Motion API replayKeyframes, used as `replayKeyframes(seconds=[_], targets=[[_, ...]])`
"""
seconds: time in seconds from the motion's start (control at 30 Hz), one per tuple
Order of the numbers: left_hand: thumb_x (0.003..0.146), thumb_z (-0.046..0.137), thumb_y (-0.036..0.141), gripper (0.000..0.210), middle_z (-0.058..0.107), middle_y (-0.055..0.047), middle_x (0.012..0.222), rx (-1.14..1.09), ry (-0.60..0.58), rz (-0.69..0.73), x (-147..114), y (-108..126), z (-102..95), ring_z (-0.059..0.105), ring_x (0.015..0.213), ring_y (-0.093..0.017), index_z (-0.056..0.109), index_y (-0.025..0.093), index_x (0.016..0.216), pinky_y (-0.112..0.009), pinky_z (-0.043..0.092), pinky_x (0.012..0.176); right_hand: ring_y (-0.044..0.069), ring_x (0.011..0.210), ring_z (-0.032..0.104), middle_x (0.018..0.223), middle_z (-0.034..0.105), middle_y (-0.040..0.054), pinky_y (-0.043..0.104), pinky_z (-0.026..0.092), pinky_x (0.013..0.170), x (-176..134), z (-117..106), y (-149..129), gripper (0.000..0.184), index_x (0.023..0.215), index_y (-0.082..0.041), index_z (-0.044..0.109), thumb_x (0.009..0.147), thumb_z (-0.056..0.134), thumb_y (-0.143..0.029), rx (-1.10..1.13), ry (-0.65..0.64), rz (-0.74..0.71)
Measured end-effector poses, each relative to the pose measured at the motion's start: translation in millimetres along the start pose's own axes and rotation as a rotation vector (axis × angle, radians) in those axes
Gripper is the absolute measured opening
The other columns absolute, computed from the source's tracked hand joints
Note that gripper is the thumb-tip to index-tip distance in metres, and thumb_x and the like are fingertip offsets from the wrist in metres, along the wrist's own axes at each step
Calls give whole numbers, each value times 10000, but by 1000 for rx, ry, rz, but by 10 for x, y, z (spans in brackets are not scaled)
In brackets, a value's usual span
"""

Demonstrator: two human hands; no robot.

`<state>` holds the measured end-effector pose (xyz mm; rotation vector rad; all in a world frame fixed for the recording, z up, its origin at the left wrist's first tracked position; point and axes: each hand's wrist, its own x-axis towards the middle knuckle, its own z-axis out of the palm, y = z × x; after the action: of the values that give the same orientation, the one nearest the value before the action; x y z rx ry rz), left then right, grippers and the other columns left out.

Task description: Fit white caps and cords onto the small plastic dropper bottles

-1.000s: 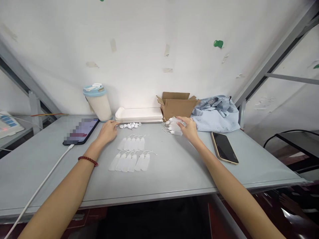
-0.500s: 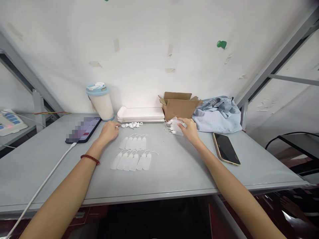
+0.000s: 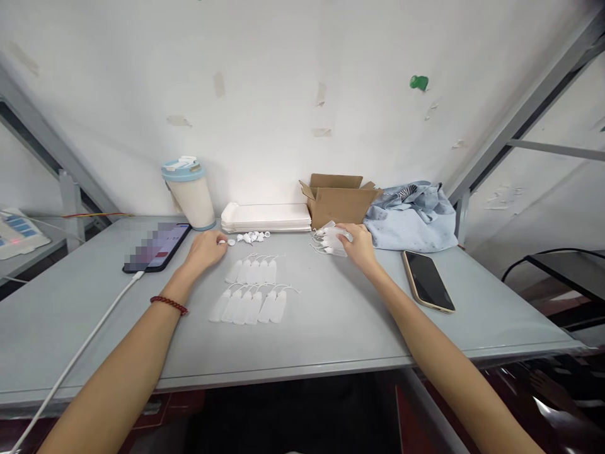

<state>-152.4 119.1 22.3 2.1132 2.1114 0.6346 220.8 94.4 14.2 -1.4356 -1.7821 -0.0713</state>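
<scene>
My left hand [image 3: 207,249] is closed at the left end of a row of small white caps [image 3: 251,237], with a small white cap [image 3: 222,241] showing at its fingertips. Farther right, my right hand [image 3: 357,244] has its fingers around the right side of a bunch of translucent white tags [image 3: 331,239] with thin string loops. Its fingers partly cover that bunch. Between my hands lie two rows of similar tags, a back row [image 3: 254,271] and a front row [image 3: 248,306], their strings pointing away from me.
Along the wall stand a lidded cup [image 3: 191,198], a stack of white flat boxes or envelopes [image 3: 267,217], an open cardboard box [image 3: 343,205] and a light blue cloth [image 3: 411,221]. A phone on a cable [image 3: 158,249] lies left, another phone [image 3: 428,282] right.
My left fingers have curled in slightly beside the caps. My right hand stays at the bunch of tags, nearly unmoved. The whole view has shifted a little.
</scene>
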Motion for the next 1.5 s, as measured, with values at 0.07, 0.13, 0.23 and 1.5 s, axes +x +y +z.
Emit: replayKeyframes(seconds=[0.07,0.13,0.23,1.5], targets=[[661,521,217,265,722,-119,879,-41,10,-14,-12,24,-10,642,903,-323,717,164,833,-347,464,775,253,916,606,1018,716,83,408,451,850,2,5,-2,290,1007,-177,700,767,548,-115,6,-10,-21],[638,534,213,233,723,-109,850,-91,24,-33,-26,50,-24,642,895,-323,706,175,790,-351,464,782,250,916,607,1026,709,87,402,457,847,1,9,-9,302,1002,-171,698,754,545,-89,10,-15,-39],[619,544,209,197,719,-98,835,-191,68,-67,-51,103,-64,637,901,-325,682,180,756,-371,462,818,261,957,586,1037,695,94,418,448,872,-7,11,-24,300,995,-166,696,755,536,-78,10,-2,-58],[613,802,281,248,634,-16,817,-1254,-467,-105,-570,892,-147,566,729,-133,706,172,814,-319,457,787,133,545,460,643,592,21,233,242,539,-432,-153,-1065,160,982,-176,629,896,494,-171,-26,-642,-403]])
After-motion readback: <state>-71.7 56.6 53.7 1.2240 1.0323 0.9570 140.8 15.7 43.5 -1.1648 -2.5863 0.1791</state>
